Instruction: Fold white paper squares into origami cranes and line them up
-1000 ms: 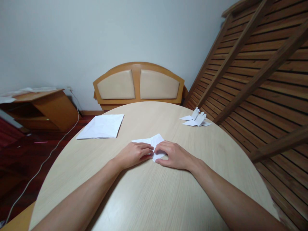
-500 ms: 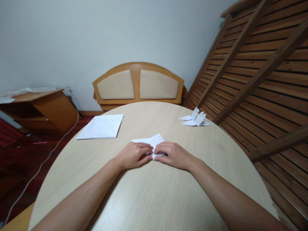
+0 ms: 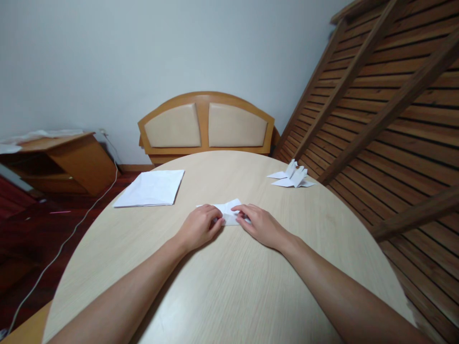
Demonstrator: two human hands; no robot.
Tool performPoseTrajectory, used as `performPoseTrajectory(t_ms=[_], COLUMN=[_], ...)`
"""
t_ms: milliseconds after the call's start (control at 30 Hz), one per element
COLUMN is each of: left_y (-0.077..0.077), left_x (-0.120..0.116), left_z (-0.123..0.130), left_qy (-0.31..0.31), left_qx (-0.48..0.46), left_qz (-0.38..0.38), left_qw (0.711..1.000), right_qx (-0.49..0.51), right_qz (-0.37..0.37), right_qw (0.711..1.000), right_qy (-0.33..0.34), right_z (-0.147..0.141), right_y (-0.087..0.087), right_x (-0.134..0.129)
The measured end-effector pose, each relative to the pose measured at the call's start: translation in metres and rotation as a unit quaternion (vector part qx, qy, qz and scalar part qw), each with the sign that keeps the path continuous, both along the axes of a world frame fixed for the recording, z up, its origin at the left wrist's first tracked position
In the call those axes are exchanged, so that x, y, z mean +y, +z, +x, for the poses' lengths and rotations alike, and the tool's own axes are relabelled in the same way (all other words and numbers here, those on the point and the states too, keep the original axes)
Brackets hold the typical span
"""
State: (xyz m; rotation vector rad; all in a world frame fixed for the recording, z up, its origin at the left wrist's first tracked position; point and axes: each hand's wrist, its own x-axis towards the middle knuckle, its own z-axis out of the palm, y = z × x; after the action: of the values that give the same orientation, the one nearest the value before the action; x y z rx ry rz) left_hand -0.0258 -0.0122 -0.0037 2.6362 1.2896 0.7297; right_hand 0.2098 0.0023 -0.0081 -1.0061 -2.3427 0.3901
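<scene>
A small piece of white folded paper [image 3: 230, 220] lies on the round table [image 3: 229, 286] in front of me, with one point facing away and a straight near edge. My left hand [image 3: 201, 225] is closed at its left part, fingers curled over it and thumb at the near edge. From the other side, my right hand [image 3: 261, 224] grips the right part between thumb and bent fingers. Both hands cover the paper's sides, so only its middle and far point show.
Folded paper cranes [image 3: 294, 177] stand at the table's far right. A stack of white paper sheets [image 3: 150, 188] lies at the left. Behind the table is a padded headboard [image 3: 206, 124]; slatted wood [image 3: 394, 119] leans on the right. A white cable [image 3: 71, 234] crosses the floor.
The paper's near tip, which pointed toward me between my thumbs, is turned up, leaving a straight near edge. My hands have moved slightly apart, and the right fingers sit a little farther from me.
</scene>
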Motion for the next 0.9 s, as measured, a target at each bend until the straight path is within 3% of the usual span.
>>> performPoseTrajectory(t_ms=[100, 167, 333, 400, 667, 900], left_y=[-0.002, -0.004, 0.001, 0.005, 0.011, 0.008], left_x=[0.000, 0.001, 0.001, -0.001, -0.007, -0.006], left_z=[-0.002, -0.004, -0.005, -0.004, 0.000, -0.001], left_qy=[0.054, 0.050, -0.084, -0.105, -0.005, 0.015], left_qx=[-0.003, -0.006, 0.049, 0.082, 0.110, 0.139], left_qz=[-0.015, -0.004, 0.039, 0.035, 0.036, 0.035], left_qw=[0.998, 0.999, 0.994, 0.990, 0.993, 0.990], right_qx=[0.016, 0.018, 0.008, 0.001, -0.118, -0.175], right_qz=[0.007, 0.012, 0.021, 0.025, 0.012, -0.011], right_qw=[1.000, 1.000, 0.999, 0.999, 0.992, 0.983], right_qy=[0.004, 0.015, 0.028, 0.031, 0.052, -0.044], right_z=[0.000, -0.001, -0.001, 0.000, 0.001, 0.003], right_y=[-0.001, -0.001, -0.003, -0.004, 0.000, 0.005], right_x=[0.001, 0.002, 0.005, 0.005, -0.004, -0.007])
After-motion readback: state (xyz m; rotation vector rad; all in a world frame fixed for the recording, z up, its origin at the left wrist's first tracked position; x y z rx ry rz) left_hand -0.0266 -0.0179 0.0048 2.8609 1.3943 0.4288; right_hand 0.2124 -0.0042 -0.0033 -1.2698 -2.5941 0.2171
